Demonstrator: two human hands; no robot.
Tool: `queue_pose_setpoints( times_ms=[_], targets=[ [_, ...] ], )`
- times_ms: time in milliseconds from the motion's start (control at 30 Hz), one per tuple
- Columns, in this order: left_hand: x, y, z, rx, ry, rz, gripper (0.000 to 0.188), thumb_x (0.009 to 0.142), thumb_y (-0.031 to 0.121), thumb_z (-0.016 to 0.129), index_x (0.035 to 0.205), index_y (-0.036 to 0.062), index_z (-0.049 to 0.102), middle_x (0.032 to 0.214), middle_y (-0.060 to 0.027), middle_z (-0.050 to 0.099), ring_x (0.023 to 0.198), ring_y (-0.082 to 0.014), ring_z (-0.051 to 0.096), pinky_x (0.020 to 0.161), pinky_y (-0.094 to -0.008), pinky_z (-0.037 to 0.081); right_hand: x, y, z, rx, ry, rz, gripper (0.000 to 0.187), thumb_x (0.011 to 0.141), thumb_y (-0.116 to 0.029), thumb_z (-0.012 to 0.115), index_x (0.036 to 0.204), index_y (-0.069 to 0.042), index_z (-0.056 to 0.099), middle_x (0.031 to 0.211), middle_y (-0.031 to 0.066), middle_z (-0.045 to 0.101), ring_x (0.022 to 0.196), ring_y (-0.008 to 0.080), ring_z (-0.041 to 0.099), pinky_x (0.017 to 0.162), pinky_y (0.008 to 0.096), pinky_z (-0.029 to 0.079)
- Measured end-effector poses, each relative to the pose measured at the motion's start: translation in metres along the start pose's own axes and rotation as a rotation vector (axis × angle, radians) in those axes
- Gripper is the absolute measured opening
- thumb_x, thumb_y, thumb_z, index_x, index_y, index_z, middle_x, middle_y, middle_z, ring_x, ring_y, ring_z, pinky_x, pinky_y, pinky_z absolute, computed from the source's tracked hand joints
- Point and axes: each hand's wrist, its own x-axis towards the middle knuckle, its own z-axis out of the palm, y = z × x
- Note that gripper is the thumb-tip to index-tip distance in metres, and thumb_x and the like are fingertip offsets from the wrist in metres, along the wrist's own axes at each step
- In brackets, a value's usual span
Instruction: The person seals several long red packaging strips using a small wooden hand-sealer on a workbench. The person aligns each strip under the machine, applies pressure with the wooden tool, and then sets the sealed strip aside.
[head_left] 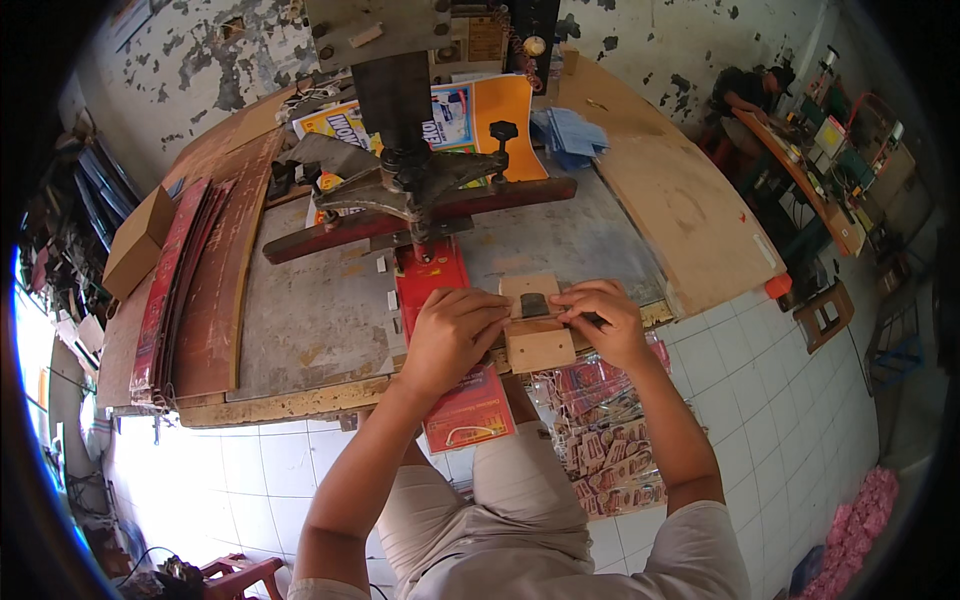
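Observation:
Near the table's front edge, a light wooden block (538, 350) with small holes and a dark notch lies between my hands. A thin, narrow strip (535, 318) runs across it, its material too small to make out. My left hand (458, 325) comes in from the left, closed, its fingertips pinching the strip's left end. At the other end my right hand (605, 318) is closed too, thumb and fingers pinching the strip. Beside my left hand a red printed sheet (432, 285) lies under the press's foot. Another red printed piece with a white cord (470, 415) hangs at the edge.
A heavy metal press (410, 185) with a long crossbar stands over the table. Stacked red panels (180, 290) and a cardboard box (138, 243) lie left. Blue sheets (568, 137) lie behind. Packaged printed items (610, 440) sit below at right. Another person (750, 95) sits far right.

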Motion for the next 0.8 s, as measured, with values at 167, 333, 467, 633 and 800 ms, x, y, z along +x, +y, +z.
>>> queue_pose_setpoints(
  times_ms=[167,333,467,633,800],
  targets=[
    [0.002,0.002,0.000,-0.004,-0.005,0.002,0.016,0.093,0.016,0.085,0.108,0.0097,0.087,0.114,-0.0013,0.085,0.106,-0.0231,0.076,0.096,-0.0394,0.055,-0.001,0.003,-0.001,-0.002,-0.002,-0.001,0.025,0.083,0.000,0.092,0.098,-0.011,0.075,0.122,0.0010,0.086,0.118,0.0247,0.076,0.103,0.0413,0.053],
    [-0.006,0.009,-0.015,0.044,-0.017,-0.029,0.027,0.093,0.020,0.086,0.117,0.0095,0.085,0.128,-0.0043,0.081,0.113,-0.0254,0.075,0.099,-0.0405,0.055,0.001,-0.013,-0.008,0.005,0.019,0.021,0.029,0.089,-0.016,0.092,0.112,-0.010,0.076,0.134,0.0055,0.079,0.124,0.0304,0.072,0.106,0.0437,0.053],
    [-0.048,0.014,-0.046,0.139,-0.049,-0.180,0.035,0.093,0.024,0.086,0.124,0.0093,0.082,0.137,-0.0049,0.078,0.121,-0.0278,0.072,0.106,-0.0445,0.052,0.000,-0.069,-0.018,-0.141,-0.194,-0.003,0.043,0.094,-0.033,0.088,0.129,-0.010,0.076,0.144,0.0074,0.071,0.130,0.0332,0.067,0.108,0.0470,0.052],
    [-0.094,0.015,-0.069,0.233,-0.017,-0.268,0.038,0.095,0.026,0.082,0.127,0.0046,0.080,0.141,-0.0073,0.076,0.135,-0.0319,0.065,0.116,-0.0513,0.045,-0.005,-0.085,-0.012,-0.172,-0.283,0.051,0.045,0.094,-0.026,0.088,0.133,-0.008,0.075,0.146,0.0075,0.070,0.133,0.0333,0.065,0.113,0.0498,0.052],
    [-0.103,0.018,-0.070,0.263,-0.002,-0.290,0.043,0.097,0.027,0.077,0.134,0.0050,0.077,0.148,-0.0053,0.073,0.141,-0.0333,0.062,0.120,-0.0542,0.042,-0.005,-0.085,-0.011,0.013,-0.222,0.102,0.047,0.087,-0.007,0.091,0.131,-0.008,0.077,0.143,0.0084,0.073,0.134,0.0330,0.067,0.110,0.0466,0.057]
  ],
)
